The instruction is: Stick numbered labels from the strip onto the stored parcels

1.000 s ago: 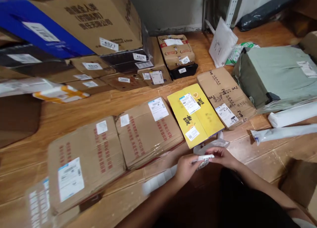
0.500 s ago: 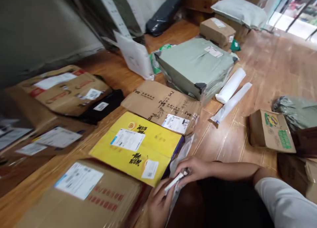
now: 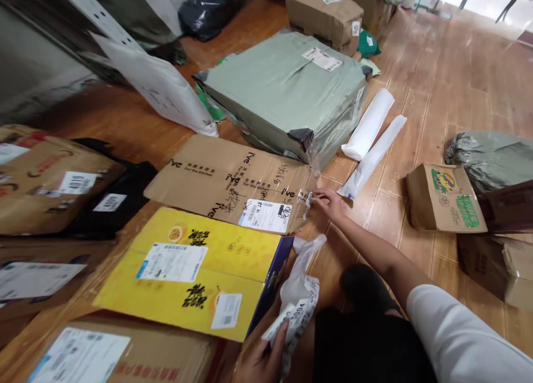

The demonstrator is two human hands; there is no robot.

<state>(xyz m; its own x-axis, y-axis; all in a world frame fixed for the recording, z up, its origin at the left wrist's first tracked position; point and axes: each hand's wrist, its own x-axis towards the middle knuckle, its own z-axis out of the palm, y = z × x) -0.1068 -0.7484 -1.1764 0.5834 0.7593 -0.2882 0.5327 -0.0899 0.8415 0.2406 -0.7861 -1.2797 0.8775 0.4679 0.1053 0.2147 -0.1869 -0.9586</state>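
Observation:
My left hand (image 3: 264, 344) is closed around a strip of printed number labels (image 3: 303, 311); "5004" can be read on it, and a whitish backing strip (image 3: 300, 255) trails upward from it. With pinched fingers, my right hand (image 3: 330, 204) holds a small white label (image 3: 308, 204) against the right edge of a flat brown carton (image 3: 200, 175) marked "i've". Whether the label is stuck down I cannot tell. Below that carton lies a yellow box (image 3: 150, 305) with white labels, close to my left hand.
A large grey-green wrapped parcel (image 3: 270, 89) stands behind the brown carton. Two white rolls (image 3: 368, 125) lie to its right. Small cartons (image 3: 445, 200) are stacked at far right. Labelled parcels (image 3: 100, 177) fill the left side, and another carton (image 3: 166, 349) sits at the front.
My right hand has left my left hand and reached up to the brown carton's edge with a small label. The label strip now hangs unfolded from my left hand. The view has shifted.

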